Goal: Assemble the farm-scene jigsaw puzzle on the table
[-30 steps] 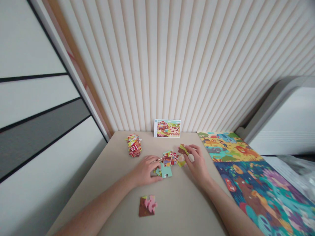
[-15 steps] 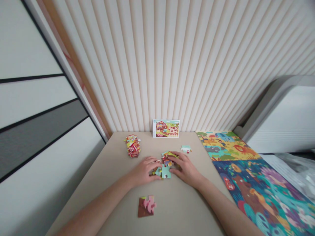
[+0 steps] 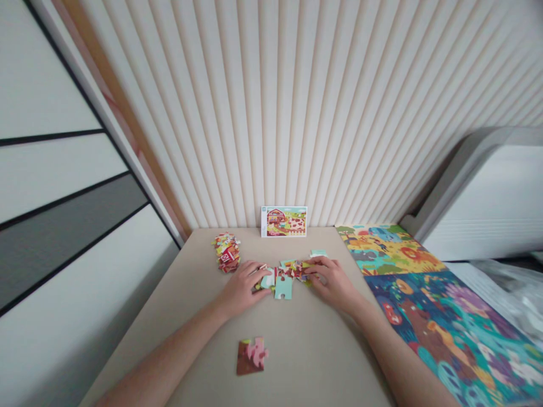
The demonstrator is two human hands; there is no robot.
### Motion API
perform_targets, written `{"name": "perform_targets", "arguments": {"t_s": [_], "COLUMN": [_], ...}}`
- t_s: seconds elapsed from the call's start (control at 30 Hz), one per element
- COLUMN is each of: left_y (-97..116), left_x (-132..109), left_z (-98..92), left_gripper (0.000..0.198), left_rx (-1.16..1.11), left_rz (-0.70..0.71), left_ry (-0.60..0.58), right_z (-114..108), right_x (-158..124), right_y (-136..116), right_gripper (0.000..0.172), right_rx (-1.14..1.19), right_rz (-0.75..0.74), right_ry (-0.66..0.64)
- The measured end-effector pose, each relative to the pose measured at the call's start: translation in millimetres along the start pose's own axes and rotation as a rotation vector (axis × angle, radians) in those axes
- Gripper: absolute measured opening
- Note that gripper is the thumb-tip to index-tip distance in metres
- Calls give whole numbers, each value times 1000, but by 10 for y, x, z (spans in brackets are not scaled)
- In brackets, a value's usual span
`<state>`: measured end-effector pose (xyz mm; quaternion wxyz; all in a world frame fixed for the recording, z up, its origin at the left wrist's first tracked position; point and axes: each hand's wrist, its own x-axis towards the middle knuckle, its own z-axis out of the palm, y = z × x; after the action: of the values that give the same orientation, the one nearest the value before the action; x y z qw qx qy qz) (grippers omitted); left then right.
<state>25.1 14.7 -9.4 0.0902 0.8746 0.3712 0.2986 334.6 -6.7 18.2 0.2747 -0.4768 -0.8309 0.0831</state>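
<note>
Head view: a cluster of jigsaw pieces [image 3: 285, 281] lies between the left hand [image 3: 241, 290] and right hand [image 3: 334, 281], their fingers together and resting on it, any clamping unclear. Step in hand, judged: joining pieces on the bench [image 3: 322, 350]. A loose teal piece [image 3: 318, 253] beyond the right fingers and a pink-and-brown piece [image 3: 251, 357] behind both hands call for the next reach. A stacked pile of pieces [image 3: 226, 252] lies beyond the left fingers.

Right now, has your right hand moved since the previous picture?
Yes: the right hand has moved rightward, farther from the picture card.
</note>
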Motion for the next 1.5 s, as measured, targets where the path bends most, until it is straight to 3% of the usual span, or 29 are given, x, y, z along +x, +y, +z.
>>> {"name": "perform_targets", "arguments": {"t_s": [0.27,0.43,0.67,0.87,1.07,1.2,1.5], "left_y": [-147,-124,-67,2,17,-2,-39], "left_x": [10,15,22,28,16,8,22], "left_z": [35,31,13,-29,-11,1,22], "left_gripper": [38,38,37,37,40,42,37], "left_rx": [50,29,22,18,46,73,97], "left_rz": [-100,-102,-80,-37,38,36,-56], "left_ry": [163,190,153,76,-38,-47,-2], "right_z": [40,29,145,174,156,140,75], "right_x": [2,1,12,28,34,16,-65], "right_y": [-30,-133,-381,-407,-384,-414,-494], "right_gripper": [26,23,24,34,22,16,29], "right_rx": [0,-53,-71,-110,-37,93,115], "right_rz": [-14,-89,-208,-245,-400,-506,-442], "right_ry": [-62,-101,-197,-160,-135,-210,-294]}}
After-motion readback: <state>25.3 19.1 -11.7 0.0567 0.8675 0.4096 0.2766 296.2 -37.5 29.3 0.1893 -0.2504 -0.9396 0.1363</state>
